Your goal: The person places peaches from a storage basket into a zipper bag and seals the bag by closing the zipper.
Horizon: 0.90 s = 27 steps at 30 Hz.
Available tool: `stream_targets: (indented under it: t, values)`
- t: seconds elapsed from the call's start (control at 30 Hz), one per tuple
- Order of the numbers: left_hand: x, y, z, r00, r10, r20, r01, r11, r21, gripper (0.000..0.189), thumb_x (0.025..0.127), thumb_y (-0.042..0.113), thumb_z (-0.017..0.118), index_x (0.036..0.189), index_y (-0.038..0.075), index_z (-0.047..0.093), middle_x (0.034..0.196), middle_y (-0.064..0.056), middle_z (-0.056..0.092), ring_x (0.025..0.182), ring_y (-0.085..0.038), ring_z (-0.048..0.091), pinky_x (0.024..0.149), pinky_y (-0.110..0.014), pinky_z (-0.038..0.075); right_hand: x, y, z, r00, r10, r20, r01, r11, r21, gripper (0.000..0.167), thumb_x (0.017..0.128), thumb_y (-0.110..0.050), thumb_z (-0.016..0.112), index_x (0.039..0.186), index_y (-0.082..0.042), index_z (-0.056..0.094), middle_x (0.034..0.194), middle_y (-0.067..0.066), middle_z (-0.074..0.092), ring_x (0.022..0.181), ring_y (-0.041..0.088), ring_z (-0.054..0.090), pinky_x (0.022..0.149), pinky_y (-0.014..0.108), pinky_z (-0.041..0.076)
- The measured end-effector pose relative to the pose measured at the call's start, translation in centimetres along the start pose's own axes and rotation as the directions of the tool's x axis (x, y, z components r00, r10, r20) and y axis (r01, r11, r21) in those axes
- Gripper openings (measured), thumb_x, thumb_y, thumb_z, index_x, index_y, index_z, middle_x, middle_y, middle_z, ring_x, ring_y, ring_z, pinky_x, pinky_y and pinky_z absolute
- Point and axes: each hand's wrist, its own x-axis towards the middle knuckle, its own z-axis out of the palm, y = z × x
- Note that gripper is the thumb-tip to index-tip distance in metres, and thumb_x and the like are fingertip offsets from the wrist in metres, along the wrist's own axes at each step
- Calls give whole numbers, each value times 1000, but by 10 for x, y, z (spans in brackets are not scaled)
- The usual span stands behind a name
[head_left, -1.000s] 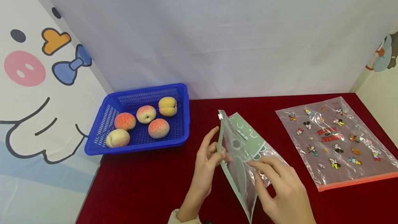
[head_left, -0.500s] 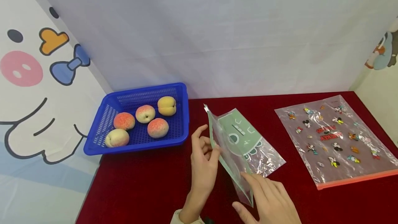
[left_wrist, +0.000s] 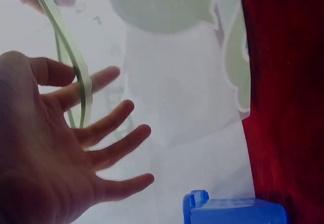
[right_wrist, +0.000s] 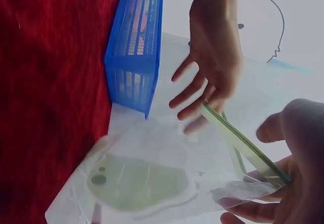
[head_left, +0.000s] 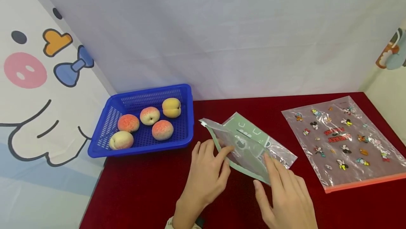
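Observation:
A clear zip bag (head_left: 252, 128) with a pale green cartoon print and green zip strip (head_left: 241, 170) lies tilted in the middle of the table, its mouth parted towards me. My left hand (head_left: 203, 174) pinches the strip between thumb and index finger, the index reaching inside the mouth; the other fingers (left_wrist: 121, 148) spread loosely in the left wrist view. At the mouth's right end, my right hand (head_left: 287, 192) touches the bag with nearly straight fingers, its thumb held apart. The zip slider (head_left: 204, 124) sits at the strip's far left end.
A blue plastic basket (head_left: 188, 116) at the back left contains several peaches (head_left: 162, 130). Flat on the right lies another clear bag (head_left: 339, 158) with cartoon figures and an orange zip strip (head_left: 364, 183). A dark red cloth (head_left: 142, 193) covers the table, with a pale curtain behind.
The green bag's mouth has tipped lower, its slider end swinging left and down. My left hand has turned, its index finger now inside the mouth. My right hand has moved slightly right.

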Motion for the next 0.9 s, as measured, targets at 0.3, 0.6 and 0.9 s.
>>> stream_targets:
  t: [0.3, 0.6, 0.9]
  values:
    - [-3, 2, 4, 992, 8, 125, -13, 999, 41, 37, 86, 14, 65, 121, 27, 68, 135, -12, 58, 137, -35, 51, 115, -72, 36, 10, 13, -10, 1000, 8, -22, -9, 999, -38, 80, 104, -65, 36, 150, -2, 52, 126, 23, 66, 95, 41, 62, 78, 54, 48]
    - [-1, 0, 7, 996, 42, 74, -42, 999, 10, 26, 94, 42, 76, 86, 25, 58, 136, -11, 60, 139, -34, 54, 111, -73, 40, 16, 26, -19, 998, 36, -52, -39, 998, -42, 77, 104, -61, 36, 151, -2, 51, 132, 24, 64, 102, 45, 63, 76, 56, 45]
    - [5, -4, 12, 997, 57, 51, -55, 998, -44, 23, 92, 37, 80, 91, 24, 61, 125, -8, 63, 131, -33, 59, 111, -72, 41, 15, 28, -23, 999, 50, -13, -49, 995, 82, 76, 102, -66, 40, 148, -7, 57, 135, 18, 66, 116, 36, 63, 87, 48, 48]
